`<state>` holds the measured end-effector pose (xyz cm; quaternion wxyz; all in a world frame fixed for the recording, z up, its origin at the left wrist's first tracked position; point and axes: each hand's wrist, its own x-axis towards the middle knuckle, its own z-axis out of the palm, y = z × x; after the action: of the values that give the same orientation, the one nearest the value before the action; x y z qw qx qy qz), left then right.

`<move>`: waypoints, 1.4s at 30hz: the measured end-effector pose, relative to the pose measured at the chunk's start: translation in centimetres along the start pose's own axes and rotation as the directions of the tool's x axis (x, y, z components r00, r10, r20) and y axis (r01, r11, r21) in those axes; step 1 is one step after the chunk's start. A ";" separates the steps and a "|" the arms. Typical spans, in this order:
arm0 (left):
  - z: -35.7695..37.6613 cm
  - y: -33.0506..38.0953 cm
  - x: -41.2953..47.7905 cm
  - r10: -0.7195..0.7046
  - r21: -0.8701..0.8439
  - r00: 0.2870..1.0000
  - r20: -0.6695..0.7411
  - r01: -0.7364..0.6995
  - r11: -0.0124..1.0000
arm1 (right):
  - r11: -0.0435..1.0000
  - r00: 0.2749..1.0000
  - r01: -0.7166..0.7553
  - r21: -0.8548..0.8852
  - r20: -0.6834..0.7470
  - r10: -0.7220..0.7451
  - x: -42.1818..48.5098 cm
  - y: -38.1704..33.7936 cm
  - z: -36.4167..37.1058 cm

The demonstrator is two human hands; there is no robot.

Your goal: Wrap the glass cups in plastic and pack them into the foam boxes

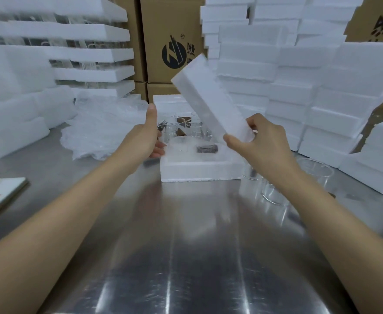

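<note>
The person's right hand [256, 141] grips the near end of a foam lid [208, 94], thumb below and fingers curled over its edge. The lid tilts up and away over the open foam box [199, 169] that sits on the steel table [186, 245] between the two hands. The left hand [149, 134] is open, thumb raised and fingers reaching toward the box's left wall; whether it touches the foam cannot be told. Inside the box, just below the right hand's thumb, lies a wrapped cup [206, 148] with something dark showing through the plastic, and this box looks ready to be capped. A good deal appears left to do. Bare glass cups [174, 128] stand just beyond the box between the hands, and more clear cups [274, 191] stand under the right wrist, none of them in plastic. A loose heap of plastic sheets [104, 125] lies to the outside of the left hand, within easy reach. Beyond the right hand rise tall stacks of foam boxes [322, 98]; whether those are filled cannot be told. Far beyond the left hand, stacked foam trays [90, 53] have glass between them. Cardboard cartons [170, 41] stand behind, and a phone [0, 193] lies beside the left forearm.
</note>
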<state>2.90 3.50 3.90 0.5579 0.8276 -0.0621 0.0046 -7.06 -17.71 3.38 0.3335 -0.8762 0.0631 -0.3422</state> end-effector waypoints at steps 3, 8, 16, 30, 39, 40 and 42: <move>0.0 0.1 -0.4 0.080 0.116 0.996 -0.031 -0.076 0.990 | 0.999 0.999 -0.034 -0.005 0.007 0.034 -0.1 -0.1 0.0; 0.1 -0.4 -0.8 0.268 0.433 0.959 -0.089 -0.205 0.878 | 0.998 0.998 -0.046 -0.032 0.036 0.047 -0.2 -0.2 0.3; 0.0 0.0 -1.2 0.309 0.477 0.941 -0.136 -0.211 0.853 | 0.997 0.997 -0.059 -0.041 0.041 0.061 -0.2 -0.3 0.2; -1.2 -0.3 -0.7 0.235 0.629 0.884 0.404 -0.455 0.630 | 0.993 0.997 -0.023 -0.115 0.077 0.032 -0.4 0.0 0.7; -0.7 -0.5 -1.2 0.292 0.635 0.893 0.343 -0.449 0.628 | 0.992 0.994 -0.022 -0.124 0.102 0.035 -0.4 -0.2 0.5; -0.5 -0.3 -1.3 0.293 0.639 0.900 0.322 -0.435 0.634 | 0.992 0.994 -0.017 -0.123 0.106 0.030 -0.4 -0.2 0.5; -0.3 0.0 -1.7 0.284 0.644 0.914 0.290 -0.406 0.648 | 0.993 0.993 -0.010 -0.119 0.114 0.024 -0.4 -0.2 0.4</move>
<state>1.27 3.95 3.91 0.1894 0.9452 -0.2576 0.0665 -7.12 -17.18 3.03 0.2870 -0.9121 0.0716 -0.2838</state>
